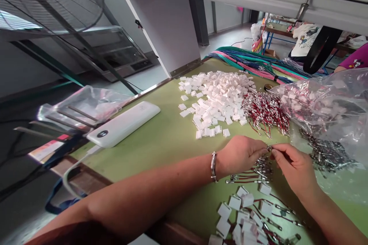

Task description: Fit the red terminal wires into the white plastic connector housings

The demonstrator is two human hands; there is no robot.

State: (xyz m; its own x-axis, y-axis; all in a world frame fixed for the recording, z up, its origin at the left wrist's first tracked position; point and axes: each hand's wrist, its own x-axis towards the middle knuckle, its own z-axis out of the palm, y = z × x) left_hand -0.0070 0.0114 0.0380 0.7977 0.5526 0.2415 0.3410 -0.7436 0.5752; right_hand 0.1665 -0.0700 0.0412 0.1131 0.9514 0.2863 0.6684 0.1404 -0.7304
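My left hand (241, 155), with a bracelet at its wrist, reaches in from the left with its fingers closed in a pinch. My right hand (299, 166) meets it fingertip to fingertip, also pinching. Between them is a small metal wire terminal (269, 148), mostly hidden by the fingers. Just below the hands lies a row of short red wires (244, 178) with metal terminals at their ends. Nearer to me are loose white plastic connector housings (244, 214), some with dark wires attached.
A large heap of white housings (218, 95) lies beyond my hands, beside a pile of red wires (267, 111). Dark metal terminals (327, 151) lie by a clear plastic bag (330, 99) at right. Long cable bundles (253, 63) stretch behind. A white power bank (126, 122) rests at left.
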